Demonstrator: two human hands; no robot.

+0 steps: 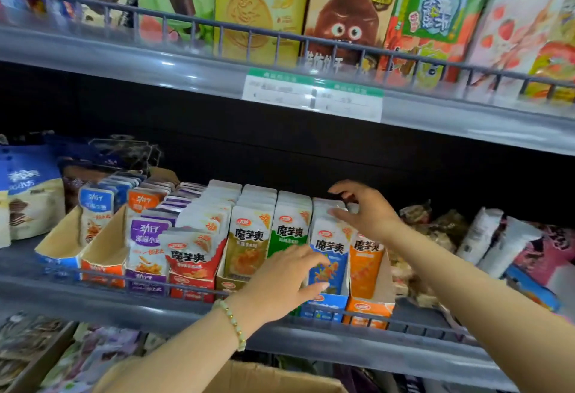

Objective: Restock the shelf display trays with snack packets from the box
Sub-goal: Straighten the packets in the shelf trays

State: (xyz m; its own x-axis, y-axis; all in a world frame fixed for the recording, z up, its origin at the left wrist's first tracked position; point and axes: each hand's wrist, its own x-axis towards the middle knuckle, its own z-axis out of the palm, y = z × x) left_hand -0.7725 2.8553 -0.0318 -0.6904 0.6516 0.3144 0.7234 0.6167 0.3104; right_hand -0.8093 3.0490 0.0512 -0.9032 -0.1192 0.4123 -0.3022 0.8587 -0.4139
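I am looking at a dark shop shelf (311, 343) with a wire front rail, under an upper shelf (155, 62) of tall snack cartons (261, 3) and a green-edged price label (312, 93). On the lower shelf, cardboard display trays stand side by side, each packed with upright packets: red packets (193, 255), green packets (289, 227), blue packets (329, 252), and orange packets (367, 265) at the right end. The left hand (280, 283), with a bead bracelet (231, 321) at its wrist, lies flat against the front blue packet, fingers straight, its grip apart, just above the blue tray (323, 302). The right hand (370, 212) reaches over the back of that same row, thumb on the packet tops and fingers curled above them, its grip closed on the blue packets. A brown cardboard box (264, 377) sits open below, at the bottom edge of my view.
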